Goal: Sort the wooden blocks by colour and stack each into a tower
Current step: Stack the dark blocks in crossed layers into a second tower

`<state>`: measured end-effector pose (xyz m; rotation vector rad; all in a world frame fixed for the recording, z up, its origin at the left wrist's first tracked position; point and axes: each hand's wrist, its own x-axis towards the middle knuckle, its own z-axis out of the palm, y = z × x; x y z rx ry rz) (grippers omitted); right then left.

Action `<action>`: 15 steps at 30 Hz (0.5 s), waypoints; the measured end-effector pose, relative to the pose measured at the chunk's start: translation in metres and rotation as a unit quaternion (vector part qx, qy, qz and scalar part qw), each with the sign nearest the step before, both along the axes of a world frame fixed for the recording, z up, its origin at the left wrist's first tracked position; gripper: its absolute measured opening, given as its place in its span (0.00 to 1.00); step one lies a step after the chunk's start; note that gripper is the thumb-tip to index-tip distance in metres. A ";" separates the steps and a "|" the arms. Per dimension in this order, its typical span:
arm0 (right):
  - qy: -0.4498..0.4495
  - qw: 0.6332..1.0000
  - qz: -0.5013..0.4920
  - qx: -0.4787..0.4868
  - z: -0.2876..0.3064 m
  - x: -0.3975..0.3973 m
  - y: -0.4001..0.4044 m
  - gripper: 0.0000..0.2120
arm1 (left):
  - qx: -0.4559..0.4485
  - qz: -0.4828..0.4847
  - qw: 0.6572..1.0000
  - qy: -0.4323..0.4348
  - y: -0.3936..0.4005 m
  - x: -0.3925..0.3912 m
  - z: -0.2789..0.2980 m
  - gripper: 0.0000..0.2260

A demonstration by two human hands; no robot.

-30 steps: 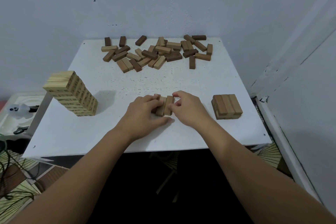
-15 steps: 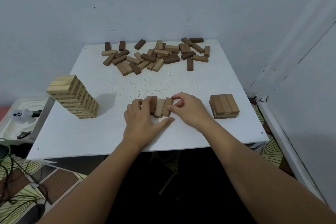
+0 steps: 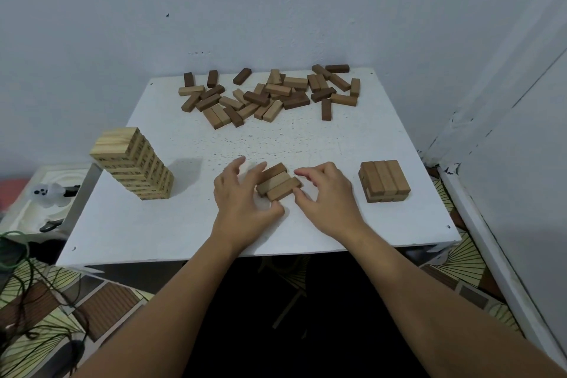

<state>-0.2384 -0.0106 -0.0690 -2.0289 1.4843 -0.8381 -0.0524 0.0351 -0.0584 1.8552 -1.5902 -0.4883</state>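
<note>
Three mid-brown blocks (image 3: 277, 182) lie side by side near the front middle of the white table (image 3: 306, 141), turned on a diagonal. My left hand (image 3: 242, 202) has spread fingers touching their left ends, with the thumb just below them. My right hand (image 3: 329, 196) sits at their right ends, its fingers loosely curved and its thumb touching the nearest block. A tall tower of pale blocks (image 3: 132, 163) stands at the left. A low stack of mid-brown blocks (image 3: 385, 181) stands at the right. A pile of mixed loose blocks (image 3: 270, 95) lies along the far edge.
Walls close the table in behind and on the right. Left of the table, a lower white surface (image 3: 18, 218) carries a small white figure (image 3: 46, 192). Cables (image 3: 27, 270) trail over the patterned floor at lower left.
The row of three blocks has turned from pointing away from me to lying diagonally. My left hand has opened its fingers, and both hands have eased back slightly from the blocks.
</note>
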 end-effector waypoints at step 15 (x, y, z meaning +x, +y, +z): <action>0.013 1.000 -0.010 -0.010 -0.001 0.000 -0.003 0.11 | 0.070 0.085 0.994 0.009 -0.005 0.016 0.007 0.19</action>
